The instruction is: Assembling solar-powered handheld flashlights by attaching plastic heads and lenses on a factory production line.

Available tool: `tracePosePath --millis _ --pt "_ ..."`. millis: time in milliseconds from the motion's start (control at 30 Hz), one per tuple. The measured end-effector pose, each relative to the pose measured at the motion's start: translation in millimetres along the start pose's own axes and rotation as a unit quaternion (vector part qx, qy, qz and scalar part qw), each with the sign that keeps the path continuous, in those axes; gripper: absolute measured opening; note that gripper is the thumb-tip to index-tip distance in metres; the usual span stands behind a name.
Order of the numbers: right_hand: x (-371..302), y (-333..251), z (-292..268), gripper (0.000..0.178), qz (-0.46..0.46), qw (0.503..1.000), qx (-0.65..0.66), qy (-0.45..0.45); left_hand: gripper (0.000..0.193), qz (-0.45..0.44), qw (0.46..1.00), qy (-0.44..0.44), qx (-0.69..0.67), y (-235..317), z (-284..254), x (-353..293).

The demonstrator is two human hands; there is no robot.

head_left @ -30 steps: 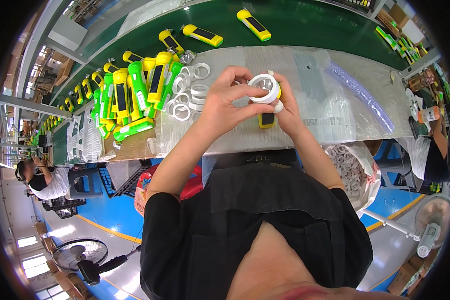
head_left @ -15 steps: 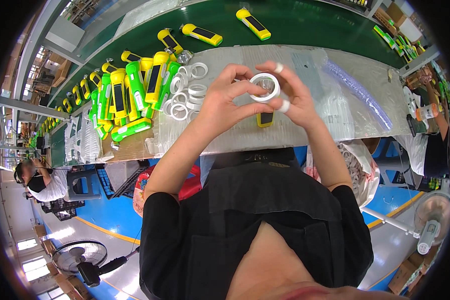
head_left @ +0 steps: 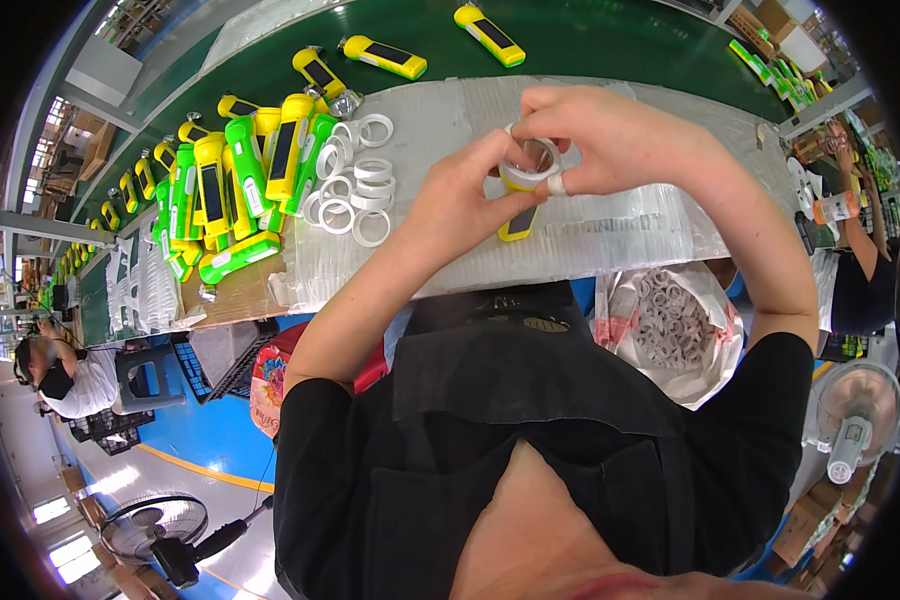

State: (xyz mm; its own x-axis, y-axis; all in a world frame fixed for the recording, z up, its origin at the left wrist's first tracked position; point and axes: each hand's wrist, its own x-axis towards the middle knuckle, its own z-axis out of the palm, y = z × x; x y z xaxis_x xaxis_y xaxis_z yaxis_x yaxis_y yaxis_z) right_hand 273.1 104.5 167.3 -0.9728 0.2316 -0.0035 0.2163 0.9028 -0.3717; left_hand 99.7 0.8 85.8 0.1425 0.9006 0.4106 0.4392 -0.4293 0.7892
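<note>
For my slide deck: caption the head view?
Both hands hold a white ring above a workbench with yellow-green torches.

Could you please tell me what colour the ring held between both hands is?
White ring, clearest in the head view.

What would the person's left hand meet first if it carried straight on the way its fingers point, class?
Probably the white ring that the left hand already pinches together with the right hand; beyond that, the right hand's fingers. Depth is hard to judge here.

Floor fan [head_left: 160, 535], bag of rings [head_left: 670, 325]
</note>
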Motion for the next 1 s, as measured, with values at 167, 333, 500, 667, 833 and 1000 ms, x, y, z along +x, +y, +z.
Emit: tracePosePath --millis 167,333,500,667,833,1000 --pt "10.2 5.6 -5.5 0.033 -0.003 1.0 0.0 -0.03 0.033 0.017 1.0 0.009 -0.011 -2.7 -0.9 0.9" --pt "10.9 -3.2 -8.9 0.037 0.053 0.998 -0.015 -0.039 0.033 0.021 1.0 0.011 0.004 -4.9 1.7 0.3" --pt "11.4 -17.4 2.9 0.049 0.237 0.967 -0.083 -0.047 0.034 0.045 0.998 0.032 0.03 -12.5 6.0 1.1" --pt "-3.1 3.2 11.5 0.054 0.237 0.968 -0.059 0.05 0.034 0.071 0.996 0.043 0.014 -17.4 3.1 5.0" --pt "-1.1 -19.4 16.7 0.045 0.135 0.987 -0.035 0.084 0.036 0.08 0.996 0.037 0.002 -18.6 7.3 3.6" --pt "-3.9 -5.4 49.0 0.063 0.217 0.95 0.132 0.182 0.037 0.057 0.997 0.048 -0.001 -22.6 -1.5 -4.6"
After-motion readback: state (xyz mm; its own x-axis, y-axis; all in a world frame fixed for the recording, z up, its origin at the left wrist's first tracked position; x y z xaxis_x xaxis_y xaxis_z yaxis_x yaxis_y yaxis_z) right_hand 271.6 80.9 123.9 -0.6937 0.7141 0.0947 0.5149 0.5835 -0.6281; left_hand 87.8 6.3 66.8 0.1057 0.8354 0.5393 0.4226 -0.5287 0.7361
